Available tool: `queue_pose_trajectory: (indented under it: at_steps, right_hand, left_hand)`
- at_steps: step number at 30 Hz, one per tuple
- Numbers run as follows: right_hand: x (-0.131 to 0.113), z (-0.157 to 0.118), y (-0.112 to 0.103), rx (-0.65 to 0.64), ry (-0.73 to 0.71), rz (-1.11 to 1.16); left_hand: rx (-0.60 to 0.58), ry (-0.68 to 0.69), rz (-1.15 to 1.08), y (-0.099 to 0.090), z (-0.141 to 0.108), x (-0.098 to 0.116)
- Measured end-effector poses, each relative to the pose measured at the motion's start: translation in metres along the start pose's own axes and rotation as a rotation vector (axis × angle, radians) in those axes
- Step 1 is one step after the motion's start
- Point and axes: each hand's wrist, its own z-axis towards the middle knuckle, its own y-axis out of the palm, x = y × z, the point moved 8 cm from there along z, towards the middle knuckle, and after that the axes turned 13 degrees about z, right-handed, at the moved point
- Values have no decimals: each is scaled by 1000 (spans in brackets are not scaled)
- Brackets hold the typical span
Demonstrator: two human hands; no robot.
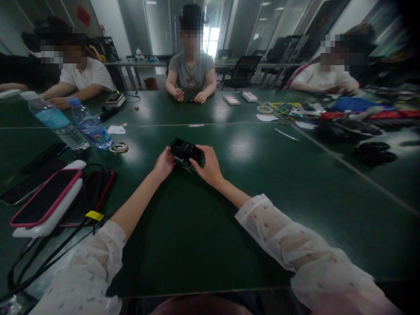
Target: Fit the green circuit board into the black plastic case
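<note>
Between my two hands is a small black electronic device with a little window or screen at its left end. Something green, like a circuit board, shows along its near lower side. My left hand is closed on the device's left end, its fingertips partly hidden behind it. On the right end, my right hand grips it with the thumb on the near side and the fingers over the far edge. The device is tilted, and I cannot tell whether it touches the green tabletop.
At left stand two water bottles, a roll of tape and a pink-edged phone among cables. A metal wrench-like tool and heaped wires lie at right. Three people sit around the table, one opposite me.
</note>
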Motion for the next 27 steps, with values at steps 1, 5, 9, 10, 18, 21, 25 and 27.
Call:
queue_pose_trajectory:
  at_steps: [1,5,9,10,18,21,25,27]
  right_hand:
    - [0,0,1,-6,-1,-2]
    - [3,0,3,-33,26,-11]
    - [0,0,4,-47,24,-15]
    - [-1,0,5,-52,21,-13]
    - [-6,0,1,-31,4,-27]
    - [-6,-1,4,-63,-8,-20]
    - [-4,0,6,-72,-9,-14]
    - [-3,0,6,-71,0,-12]
  left_hand:
    - [2,0,4,0,0,0]
    - [18,-8,15,0,-1,0]
    - [0,6,50,3,-2,2]
    - [2,7,60,2,-2,2]
    - [27,-1,82,2,-1,1]
    - [42,-1,80,2,-2,2]
    - [30,4,67,0,0,0]
    - [23,4,70,-1,1,-1]
